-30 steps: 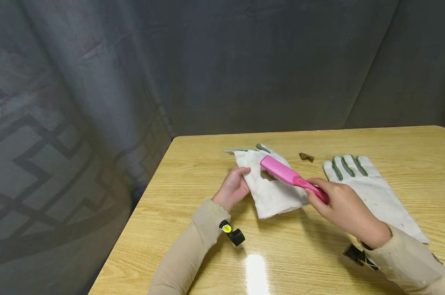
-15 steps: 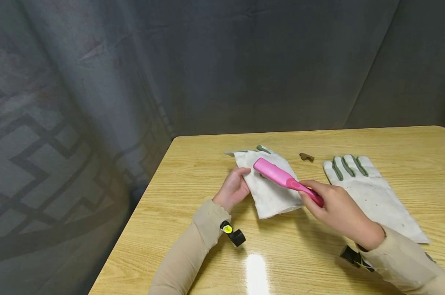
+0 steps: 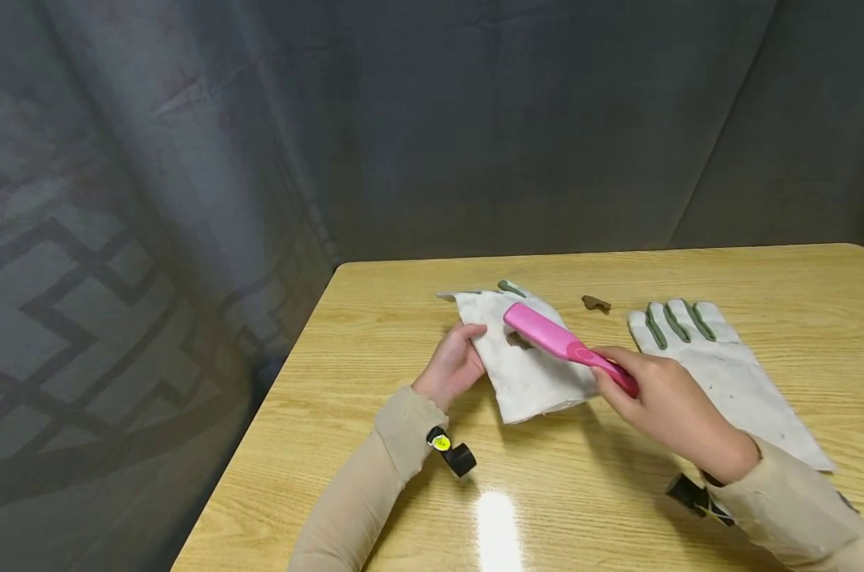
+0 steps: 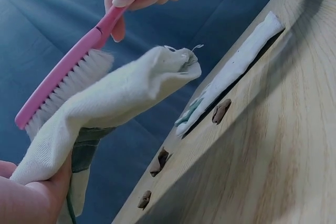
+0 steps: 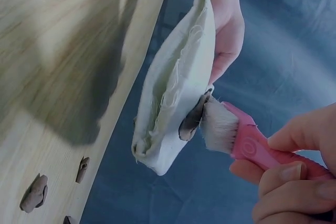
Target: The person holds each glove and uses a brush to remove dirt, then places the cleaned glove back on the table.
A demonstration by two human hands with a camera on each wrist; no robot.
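Note:
My left hand (image 3: 455, 364) grips a white work glove (image 3: 539, 385) with green trim by its left edge, thumb on top. The glove is raised and tilted above the table, its open cuff facing the right wrist camera. My right hand (image 3: 671, 405) holds a pink brush (image 3: 542, 330) by its handle. In the left wrist view, its white bristles (image 4: 79, 82) meet the cloth. A brown clump (image 5: 194, 116) sits on the glove beside the bristles in the right wrist view; the brush head partly covers it in the head view.
A second white glove (image 3: 732, 389) lies flat on the wooden table (image 3: 317, 445) at the right. Brown pieces lie on the table, one (image 3: 595, 304) behind the gloves and another (image 5: 34, 193) in the right wrist view. A dark curtain (image 3: 510, 143) hangs behind.
The brush went left across the glove, then back right to about where it was a second ago, and the brown clump shows again. My left hand and the glove stay nearly still.

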